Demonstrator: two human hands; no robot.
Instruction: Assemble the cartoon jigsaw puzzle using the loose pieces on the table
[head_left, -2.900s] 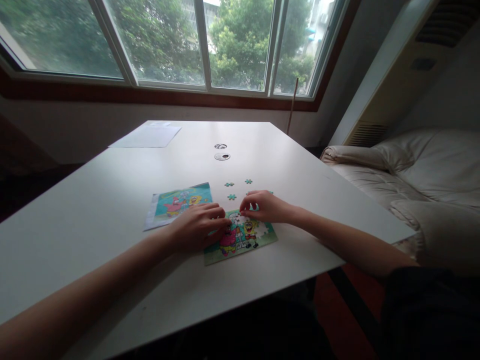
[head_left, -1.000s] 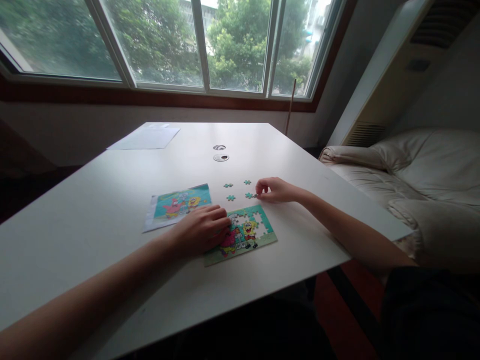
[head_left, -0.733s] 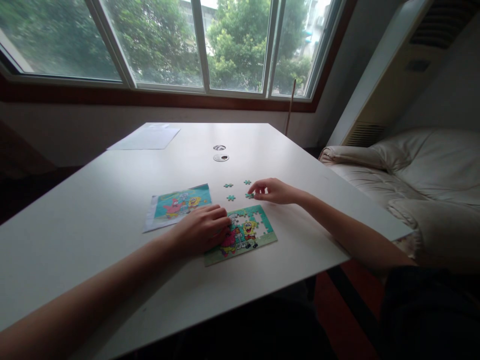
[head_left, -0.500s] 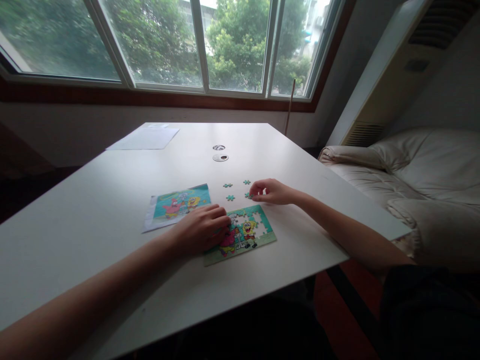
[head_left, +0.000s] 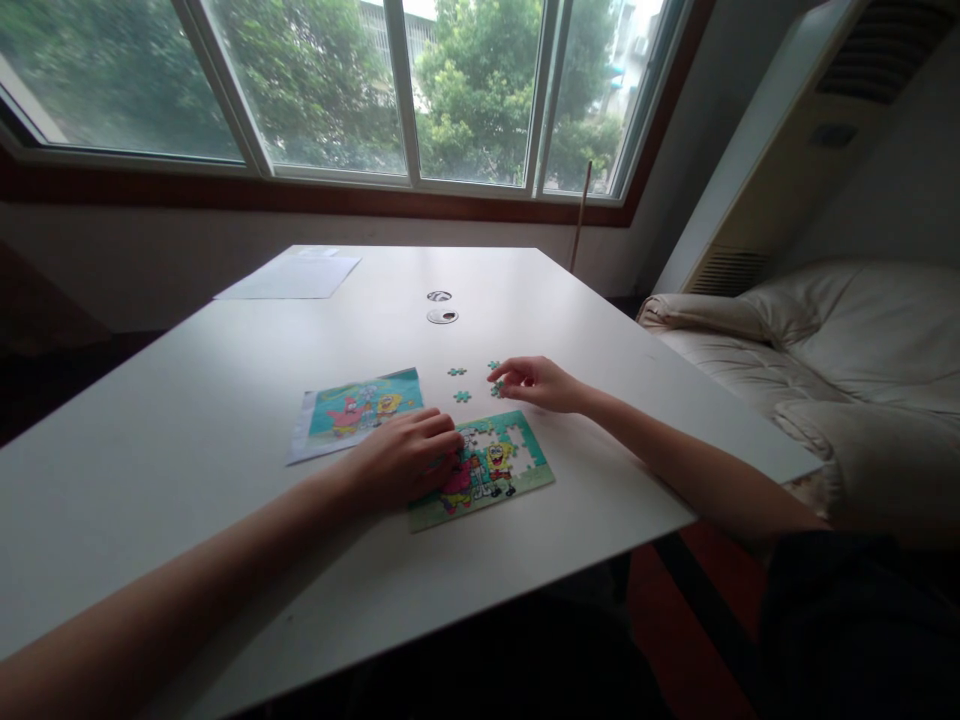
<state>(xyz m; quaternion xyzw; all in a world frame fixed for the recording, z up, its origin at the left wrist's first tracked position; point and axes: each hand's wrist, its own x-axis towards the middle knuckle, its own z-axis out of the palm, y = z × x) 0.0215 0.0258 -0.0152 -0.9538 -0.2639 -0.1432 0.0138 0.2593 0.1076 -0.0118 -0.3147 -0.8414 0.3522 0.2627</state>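
Note:
A jigsaw puzzle (head_left: 525, 488) with a cartoon scene lies near the table's front edge; white gaps show in its upper and right parts. My left hand (head_left: 409, 455) rests over its left side, fingers curled at the puzzle and their tips hidden. Just beyond the puzzle, my right hand (head_left: 536, 384) has thumb and fingers closed about a small teal puzzle piece (head_left: 496, 389), low over the table. Other loose pieces lie close by: one piece (head_left: 462, 397) to the left, a second piece (head_left: 457, 372) behind it, and a third piece (head_left: 493, 365) beside my right fingertips.
A printed picture sheet (head_left: 356, 412) of the same cartoon lies left of the puzzle, partly under my left forearm. On the white table (head_left: 600, 440) are two round fittings (head_left: 442, 316) and, at the far left, white paper (head_left: 292, 277). A pale sofa (head_left: 862, 330) stands right.
My right index finger has reached a little to the left, over the piece, which now looks more tilted between finger and thumb. My left hand stays where it was on the puzzle.

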